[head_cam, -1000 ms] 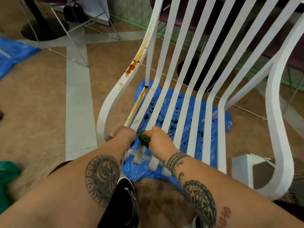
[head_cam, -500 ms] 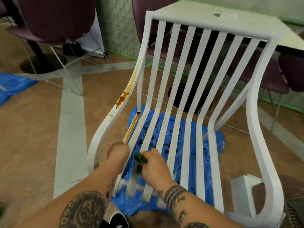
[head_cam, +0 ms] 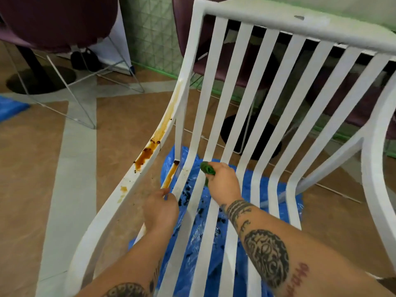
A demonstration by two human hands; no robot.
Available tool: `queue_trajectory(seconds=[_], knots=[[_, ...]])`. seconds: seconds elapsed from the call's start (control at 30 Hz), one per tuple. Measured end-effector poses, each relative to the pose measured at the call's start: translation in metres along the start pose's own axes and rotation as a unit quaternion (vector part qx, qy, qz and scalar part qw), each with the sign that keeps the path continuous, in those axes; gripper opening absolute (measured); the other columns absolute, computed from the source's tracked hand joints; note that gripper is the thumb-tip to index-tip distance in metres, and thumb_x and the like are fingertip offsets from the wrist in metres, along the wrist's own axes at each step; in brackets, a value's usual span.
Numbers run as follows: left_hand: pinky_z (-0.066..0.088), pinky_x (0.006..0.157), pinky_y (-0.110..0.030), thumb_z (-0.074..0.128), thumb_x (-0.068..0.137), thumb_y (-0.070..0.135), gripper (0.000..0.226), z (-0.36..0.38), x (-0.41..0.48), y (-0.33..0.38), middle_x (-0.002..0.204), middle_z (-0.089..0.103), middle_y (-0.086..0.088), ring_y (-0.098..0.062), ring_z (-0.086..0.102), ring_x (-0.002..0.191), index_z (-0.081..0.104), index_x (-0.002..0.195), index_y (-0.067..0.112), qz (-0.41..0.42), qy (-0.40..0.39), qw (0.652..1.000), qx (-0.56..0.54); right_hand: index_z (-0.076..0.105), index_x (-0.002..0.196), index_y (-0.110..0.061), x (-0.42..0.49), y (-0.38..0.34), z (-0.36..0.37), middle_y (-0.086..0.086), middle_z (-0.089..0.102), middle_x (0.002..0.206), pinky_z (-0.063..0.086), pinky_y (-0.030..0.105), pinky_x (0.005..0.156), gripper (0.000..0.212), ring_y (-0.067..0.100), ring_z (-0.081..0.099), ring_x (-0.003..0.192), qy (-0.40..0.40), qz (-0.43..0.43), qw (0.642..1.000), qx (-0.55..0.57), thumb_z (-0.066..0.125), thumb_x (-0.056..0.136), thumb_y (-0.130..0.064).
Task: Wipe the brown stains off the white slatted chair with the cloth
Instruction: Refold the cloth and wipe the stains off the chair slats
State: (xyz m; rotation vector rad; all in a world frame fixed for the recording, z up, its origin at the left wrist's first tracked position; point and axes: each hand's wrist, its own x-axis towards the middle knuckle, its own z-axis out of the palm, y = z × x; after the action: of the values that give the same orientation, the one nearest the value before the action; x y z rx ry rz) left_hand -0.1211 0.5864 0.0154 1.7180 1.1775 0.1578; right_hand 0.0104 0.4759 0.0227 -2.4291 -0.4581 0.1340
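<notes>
White plastic slats run from the chair's (head_cam: 257, 17) top rail down into its seat, and your right hand (head_cam: 224, 183) sits low on the backrest where the slats bend, fingers clenched round a bunched green cloth (head_cam: 206, 168) that pokes out above your thumb and touches a slat. Your left hand (head_cam: 160, 209) is on the seat's leftmost slat, fingers curled over its edge, just below a brown streak (head_cam: 171, 175) on that slat. The heavier brown stains (head_cam: 147, 154) run down the chair's left side rail, apart from the cloth. A blue plastic sheet (head_cam: 211, 271) flecked with dark specks lies on the floor under the chair, and purple chairs (head_cam: 53, 20) stand behind it
</notes>
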Motion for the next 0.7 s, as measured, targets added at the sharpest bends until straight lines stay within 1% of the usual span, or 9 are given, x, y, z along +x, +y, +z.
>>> queue_trajectory(seconds=[0.07,0.1,0.17,0.23,0.33,0.5,0.6,0.67,0.7], knots=[[0.059,0.079,-0.048,0.045,0.096,0.033,0.032,0.009,0.008,-0.001,0.069,0.064,0.000,-0.022,0.057,0.059,0.064,0.121,0.039,-0.013,0.011,1.000,0.019,0.067,0.127,-0.019,0.025,0.006,0.006,0.009,0.062,0.122,0.053,0.044,0.094,0.033,0.033,0.057,0.109,-0.031,-0.028,0.998,-0.040,0.057,0.098,-0.007],[0.055,0.090,-0.058,0.043,0.092,0.042,0.033,0.012,0.011,-0.002,0.069,0.065,0.002,-0.025,0.062,0.066,0.065,0.117,0.042,-0.016,0.014,0.999,0.024,0.065,0.128,-0.019,0.032,0.008,0.011,0.011,0.062,0.121,0.053,0.046,0.092,0.035,0.035,0.056,0.109,-0.063,-0.041,0.995,-0.073,0.056,0.097,-0.004],[0.050,0.093,-0.066,0.032,0.079,0.054,0.043,0.022,0.023,-0.008,0.076,0.066,0.005,-0.030,0.067,0.078,0.062,0.110,0.047,-0.005,0.025,0.999,0.037,0.056,0.139,-0.021,0.037,0.011,0.023,0.014,0.057,0.126,0.052,0.049,0.092,0.052,0.038,0.051,0.113,-0.120,-0.045,0.983,-0.128,0.048,0.096,0.007],[0.050,0.090,-0.068,0.023,0.070,0.060,0.049,0.030,0.036,-0.019,0.082,0.066,0.005,-0.030,0.068,0.081,0.055,0.107,0.058,-0.001,0.043,0.998,0.050,0.048,0.146,-0.020,0.031,0.010,0.028,0.014,0.053,0.131,0.050,0.047,0.096,0.064,0.037,0.046,0.116,-0.126,-0.038,0.980,-0.152,0.040,0.093,0.014],[0.048,0.091,-0.072,0.022,0.067,0.058,0.038,0.032,0.036,-0.018,0.087,0.069,-0.001,-0.033,0.069,0.084,0.049,0.092,0.070,0.001,0.044,0.998,0.054,0.052,0.143,-0.020,0.013,0.012,0.027,0.008,0.057,0.131,0.046,0.040,0.096,0.070,0.031,0.043,0.113,-0.134,-0.074,0.975,-0.159,0.040,0.085,0.017],[0.046,0.100,-0.061,0.039,0.089,0.038,0.039,0.016,0.005,0.006,0.103,0.068,0.003,-0.026,0.066,0.092,0.063,0.120,0.039,0.025,0.043,0.998,0.029,0.059,0.134,-0.022,-0.053,0.004,0.018,0.002,0.060,0.124,0.044,0.036,0.087,0.066,0.025,0.042,0.107,-0.215,-0.106,0.962,-0.129,0.046,0.080,0.013],[0.051,0.094,-0.048,0.044,0.098,0.025,0.036,0.000,-0.014,0.015,0.117,0.067,-0.004,-0.024,0.061,0.095,0.062,0.129,0.027,0.035,0.047,0.998,0.005,0.065,0.116,-0.022,-0.102,-0.006,0.005,0.003,0.062,0.109,0.043,0.038,0.078,0.045,0.022,0.038,0.095,-0.244,-0.124,0.958,-0.081,0.048,0.084,0.004],[0.049,0.087,-0.040,0.044,0.100,0.019,0.038,-0.013,-0.028,0.019,0.123,0.065,-0.009,-0.026,0.058,0.098,0.060,0.135,0.021,0.028,0.048,0.998,0.002,0.065,0.114,-0.024,-0.132,-0.019,0.001,0.003,0.062,0.112,0.046,0.042,0.087,0.043,0.025,0.043,0.098,-0.295,-0.111,0.947,-0.070,0.046,0.085,0.002],[0.050,0.087,-0.039,0.044,0.101,0.017,0.037,-0.021,-0.037,0.021,0.123,0.065,-0.012,-0.030,0.060,0.099,0.059,0.135,0.019,0.026,0.048,0.998,0.003,0.064,0.120,-0.025,-0.140,-0.028,-0.002,0.003,0.058,0.121,0.044,0.040,0.096,0.042,0.025,0.045,0.107,-0.320,-0.071,0.943,-0.066,0.048,0.089,-0.002]])
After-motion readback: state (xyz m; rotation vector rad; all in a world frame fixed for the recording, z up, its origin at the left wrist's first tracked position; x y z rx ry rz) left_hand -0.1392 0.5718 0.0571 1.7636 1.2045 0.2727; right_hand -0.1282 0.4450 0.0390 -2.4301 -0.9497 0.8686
